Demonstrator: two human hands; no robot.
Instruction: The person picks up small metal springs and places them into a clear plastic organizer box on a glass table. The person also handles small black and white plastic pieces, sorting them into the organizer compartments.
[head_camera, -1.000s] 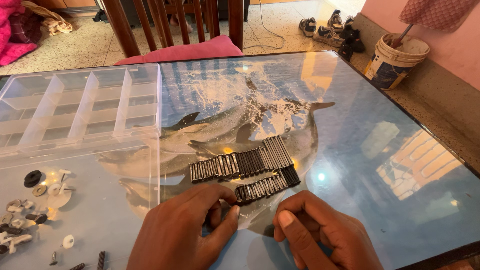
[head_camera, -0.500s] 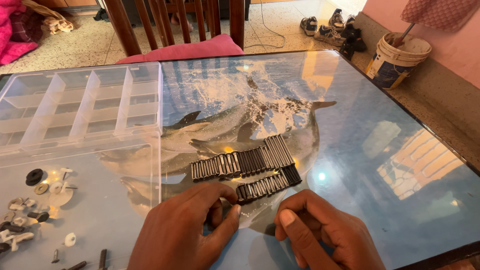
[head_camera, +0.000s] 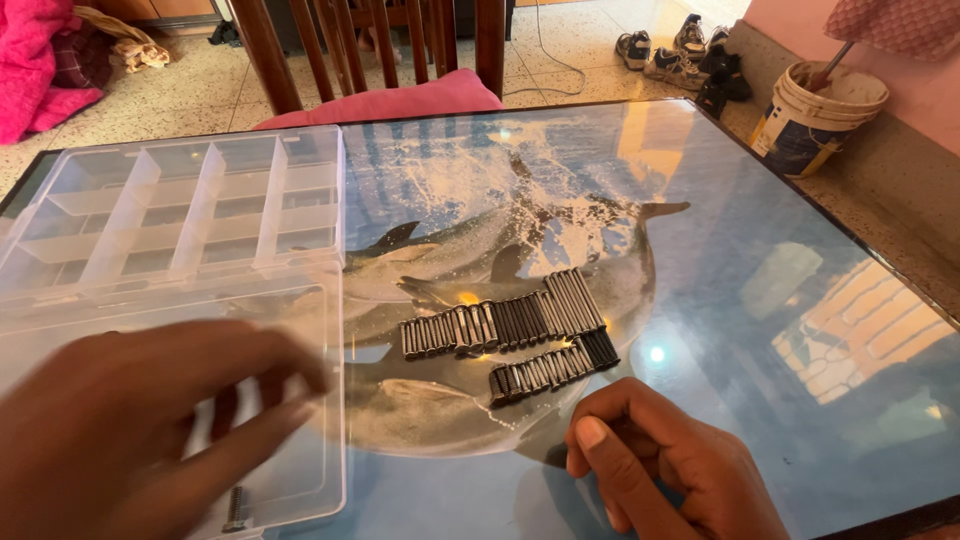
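Observation:
Two rows of dark and silvery screws (head_camera: 505, 322) lie side by side on a glass table with a dolphin picture (head_camera: 720, 240); the shorter row (head_camera: 555, 365) sits nearer me. My right hand (head_camera: 665, 470) rests curled on the glass just below that shorter row, and I cannot see anything in it. My left hand (head_camera: 150, 420), blurred, hovers with fingers apart over the open lid (head_camera: 330, 440) of a clear plastic organiser box and hides most of the small parts lying there. One dark screw (head_camera: 236, 508) shows below the hand.
The organiser's divided tray (head_camera: 170, 205) sits at the far left, its compartments bare. A wooden chair with a pink cushion (head_camera: 390, 100) stands behind the table. A paint bucket (head_camera: 815, 115) and shoes (head_camera: 680, 50) are on the floor at the right.
My left hand has swept left from beside the shorter screw row to over the organiser lid. The right hand has stayed put. The view shifted slightly.

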